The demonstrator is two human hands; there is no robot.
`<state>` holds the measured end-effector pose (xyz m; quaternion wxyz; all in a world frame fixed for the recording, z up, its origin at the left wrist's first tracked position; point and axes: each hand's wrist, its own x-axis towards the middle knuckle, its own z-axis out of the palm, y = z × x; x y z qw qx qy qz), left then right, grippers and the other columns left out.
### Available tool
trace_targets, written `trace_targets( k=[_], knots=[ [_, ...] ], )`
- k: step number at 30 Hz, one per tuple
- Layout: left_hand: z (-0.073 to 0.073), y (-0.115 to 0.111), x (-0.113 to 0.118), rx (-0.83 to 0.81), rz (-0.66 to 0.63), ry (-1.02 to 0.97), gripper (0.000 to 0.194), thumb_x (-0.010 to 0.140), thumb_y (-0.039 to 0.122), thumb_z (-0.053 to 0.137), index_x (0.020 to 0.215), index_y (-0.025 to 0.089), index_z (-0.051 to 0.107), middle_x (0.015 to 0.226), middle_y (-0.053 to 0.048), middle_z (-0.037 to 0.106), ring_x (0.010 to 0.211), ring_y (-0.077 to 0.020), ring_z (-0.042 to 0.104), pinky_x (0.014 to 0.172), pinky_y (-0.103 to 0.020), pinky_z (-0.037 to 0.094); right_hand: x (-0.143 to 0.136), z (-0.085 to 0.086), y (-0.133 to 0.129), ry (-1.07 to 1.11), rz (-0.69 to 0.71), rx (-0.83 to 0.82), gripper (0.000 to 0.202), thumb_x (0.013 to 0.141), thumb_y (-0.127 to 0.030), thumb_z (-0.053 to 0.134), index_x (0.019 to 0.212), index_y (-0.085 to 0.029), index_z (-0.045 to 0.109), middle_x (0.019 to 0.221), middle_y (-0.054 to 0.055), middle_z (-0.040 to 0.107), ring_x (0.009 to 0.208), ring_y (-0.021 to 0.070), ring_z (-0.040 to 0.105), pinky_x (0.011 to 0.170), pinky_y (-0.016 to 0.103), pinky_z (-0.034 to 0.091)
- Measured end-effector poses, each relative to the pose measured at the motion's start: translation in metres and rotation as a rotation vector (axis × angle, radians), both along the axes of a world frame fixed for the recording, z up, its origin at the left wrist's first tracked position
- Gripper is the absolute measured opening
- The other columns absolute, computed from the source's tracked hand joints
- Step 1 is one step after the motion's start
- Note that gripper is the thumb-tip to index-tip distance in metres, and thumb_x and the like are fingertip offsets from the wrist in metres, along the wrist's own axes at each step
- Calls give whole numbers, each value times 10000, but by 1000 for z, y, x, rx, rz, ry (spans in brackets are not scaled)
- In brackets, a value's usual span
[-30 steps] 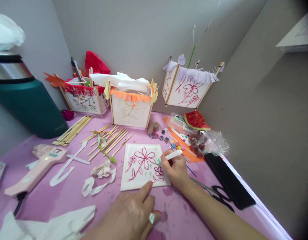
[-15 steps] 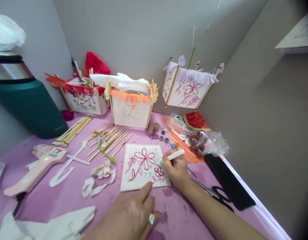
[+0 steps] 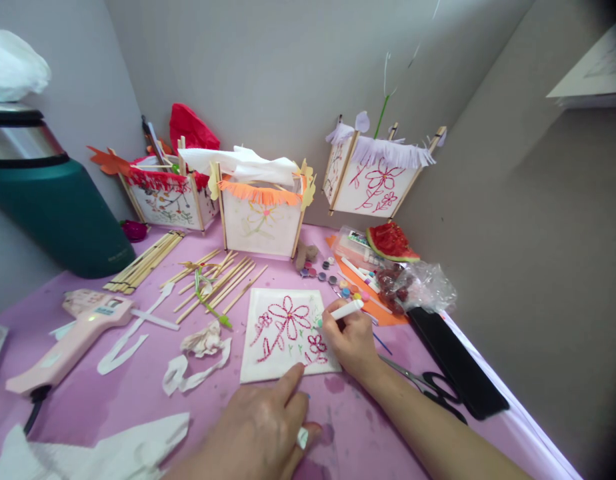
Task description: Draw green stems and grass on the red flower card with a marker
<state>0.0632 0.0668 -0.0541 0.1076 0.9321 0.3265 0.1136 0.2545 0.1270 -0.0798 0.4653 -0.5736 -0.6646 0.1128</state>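
Observation:
A white square panel [image 3: 283, 340] with dark red flowers and small green marks lies on the purple table. My right hand [image 3: 352, 337] is closed round a white marker [image 3: 346, 310], its green tip at the green marks by the panel's right edge. The index finger of my left hand [image 3: 273, 417] presses on the panel's lower edge. A small white and green object [image 3: 302, 437], perhaps the marker's cap, is held between the lower fingers of that hand.
Beyond the panel lie wooden sticks [image 3: 233, 283] and paint pots [image 3: 333, 280]. Paper lanterns [image 3: 262, 220] stand behind. Scissors [image 3: 428, 383] and a black case [image 3: 458, 363] are right; a pink glue gun [image 3: 73, 340] and green bottle [image 3: 63, 207] are left.
The marker in my right hand has shifted slightly left and tilted a little differently. My left hand has stayed in place on the panel.

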Motion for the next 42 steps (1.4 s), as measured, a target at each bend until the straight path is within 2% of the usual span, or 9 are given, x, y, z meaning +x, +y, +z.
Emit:
trace_targets(
  k=[10, 18, 28, 37, 42],
  knots=[
    [-1, 0, 0, -5, 13, 3, 209, 884, 250, 455, 841, 160, 638, 1140, -154, 651, 714, -226, 692, 623, -353, 568, 6, 1, 1, 55, -76, 49, 151, 780, -220, 502, 633, -186, 503, 482, -53, 467, 429, 100, 439, 462, 216, 364],
    [1, -1, 0, -6, 3, 78, 238, 893, 249, 432, 901, 162, 652, 1192, -163, 632, 733, -247, 697, 625, -388, 575, 3, 2, 1, -18, -66, 27, 158, 758, -212, 497, 602, -193, 486, 448, -65, 426, 406, 95, 413, 447, 214, 335],
    [2, 1, 1, -34, -3, 95, 257, 902, 247, 417, 905, 155, 657, 1206, -170, 625, 771, -267, 699, 653, -421, 580, 8, -1, 1, 20, -72, 45, 129, 761, -204, 490, 633, -189, 489, 469, -57, 441, 425, 103, 427, 456, 220, 342],
    [0, 1, 1, 27, -6, 110, 240, 895, 254, 438, 913, 156, 656, 1205, -170, 628, 722, -236, 702, 618, -368, 583, 4, 1, 1, -35, -77, 29, 140, 766, -210, 498, 629, -184, 499, 466, -61, 431, 414, 94, 427, 466, 219, 342],
    [-1, 1, 1, 23, -10, 91, 231, 891, 254, 440, 897, 156, 649, 1190, -166, 635, 741, -246, 700, 626, -386, 585, 6, 0, 1, -37, -130, 91, 139, 765, -207, 493, 629, -181, 505, 469, -60, 431, 410, 93, 422, 464, 219, 341]
  ],
)
